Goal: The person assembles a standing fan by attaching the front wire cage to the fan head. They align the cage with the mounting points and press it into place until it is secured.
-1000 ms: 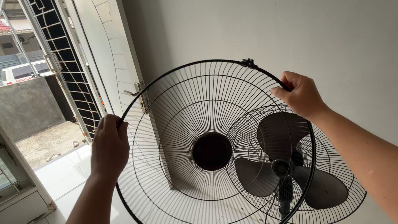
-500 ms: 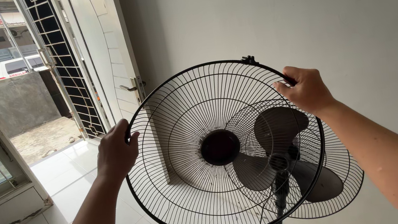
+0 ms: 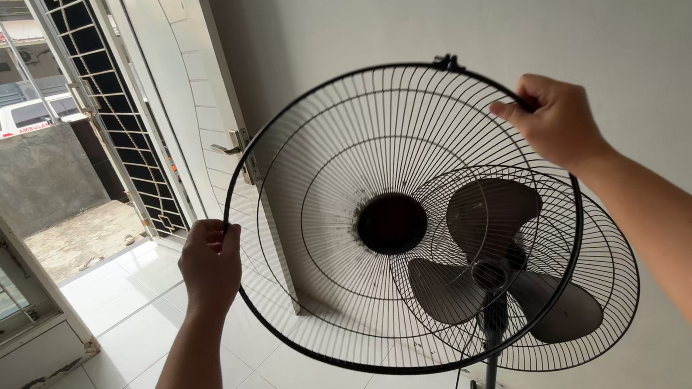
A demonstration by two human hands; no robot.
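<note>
Both hands are clamped on the rim of the black front grille, held up in the air. Left hand grips the left edge, fingers curled round the wire; right hand pinches the upper right edge. Behind it stands the fan, blades bare, just beside the wall. Open tiled floor lies left, toward the doorway.

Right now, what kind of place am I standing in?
Probably the front room of a house: white tiled floor, an open door onto a walled yard, and a standing fan by a bare wall.
</note>
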